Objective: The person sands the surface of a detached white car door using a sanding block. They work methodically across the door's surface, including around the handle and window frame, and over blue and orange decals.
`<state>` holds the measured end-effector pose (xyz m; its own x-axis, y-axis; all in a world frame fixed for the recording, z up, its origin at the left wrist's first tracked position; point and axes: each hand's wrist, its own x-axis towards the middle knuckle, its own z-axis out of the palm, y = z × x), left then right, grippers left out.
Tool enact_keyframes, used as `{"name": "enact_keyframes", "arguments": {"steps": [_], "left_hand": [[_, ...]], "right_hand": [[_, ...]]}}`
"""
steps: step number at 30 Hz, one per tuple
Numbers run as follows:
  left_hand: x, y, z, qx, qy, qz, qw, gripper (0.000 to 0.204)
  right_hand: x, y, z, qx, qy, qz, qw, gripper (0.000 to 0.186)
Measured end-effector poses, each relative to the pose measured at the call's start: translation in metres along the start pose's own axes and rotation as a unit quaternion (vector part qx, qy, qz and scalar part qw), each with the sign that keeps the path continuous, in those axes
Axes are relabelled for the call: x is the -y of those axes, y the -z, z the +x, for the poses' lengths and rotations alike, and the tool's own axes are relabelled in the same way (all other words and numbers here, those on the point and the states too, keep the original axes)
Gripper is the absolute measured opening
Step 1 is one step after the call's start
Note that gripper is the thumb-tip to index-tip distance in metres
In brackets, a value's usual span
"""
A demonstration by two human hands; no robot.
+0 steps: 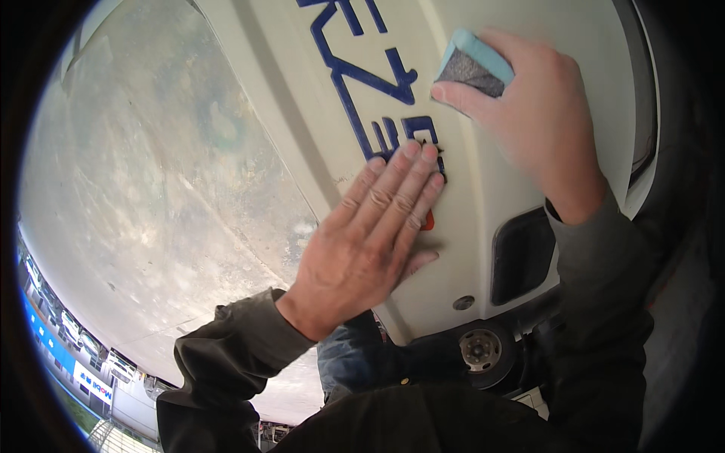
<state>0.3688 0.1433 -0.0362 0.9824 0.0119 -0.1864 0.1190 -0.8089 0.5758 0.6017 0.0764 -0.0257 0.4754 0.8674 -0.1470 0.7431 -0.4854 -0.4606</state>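
My right hand (547, 113) grips a sanding block (474, 73), a light blue pad with a dark grey abrasive face. Thumb and fingers pinch the block from its two sides. It is at the cream-white vehicle panel (453, 257), right of the dark blue lettering (341, 83); whether it touches the paint, I cannot tell. My left hand (359, 245) lies with fingers stretched out over the lower end of the lettering and holds nothing. Its fingers hide part of the last characters. A small red-orange mark (430, 220) shows beside the little finger.
Left of a long seam spreads a dull, stained panel (166, 174). Below my right wrist are a dark rectangular recess (522, 257), a small round fitting (464, 303) and a wheel (481, 349). A blue sign (49, 340) and parked vehicles show at the lower left.
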Motion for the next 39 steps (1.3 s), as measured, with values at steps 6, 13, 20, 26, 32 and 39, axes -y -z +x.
{"name": "enact_keyframes", "arguments": {"steps": [6, 13, 20, 26, 32, 39], "left_hand": [[-0.002, 0.007, 0.002, -0.024, 0.013, -0.047, 0.998, 0.084], [0.016, 0.017, 0.02, -0.109, 0.078, -0.037, 0.99, 0.073], [0.018, 0.02, 0.02, -0.107, 0.078, -0.058, 0.989, 0.079], [0.022, 0.023, 0.019, -0.113, 0.07, -0.08, 0.988, 0.075], [0.025, 0.025, 0.016, -0.111, 0.073, -0.089, 0.987, 0.074], [0.027, 0.026, 0.016, -0.114, 0.057, -0.082, 0.988, 0.073]], "right_hand": [[0.012, 0.004, 0.005, 0.034, 0.033, -0.018, 0.999, 0.033], [0.003, 0.008, 0.018, 0.016, 0.026, -0.032, 0.999, 0.033], [0.02, 0.003, 0.059, 0.033, 0.053, -0.008, 0.998, 0.032], [0.037, -0.007, 0.082, 0.07, 0.141, -0.04, 0.987, 0.03], [0.046, 0.008, 0.074, 0.176, 0.099, -0.102, 0.974, 0.029], [0.057, -0.006, 0.09, 0.108, 0.074, -0.065, 0.989, 0.03]]}}
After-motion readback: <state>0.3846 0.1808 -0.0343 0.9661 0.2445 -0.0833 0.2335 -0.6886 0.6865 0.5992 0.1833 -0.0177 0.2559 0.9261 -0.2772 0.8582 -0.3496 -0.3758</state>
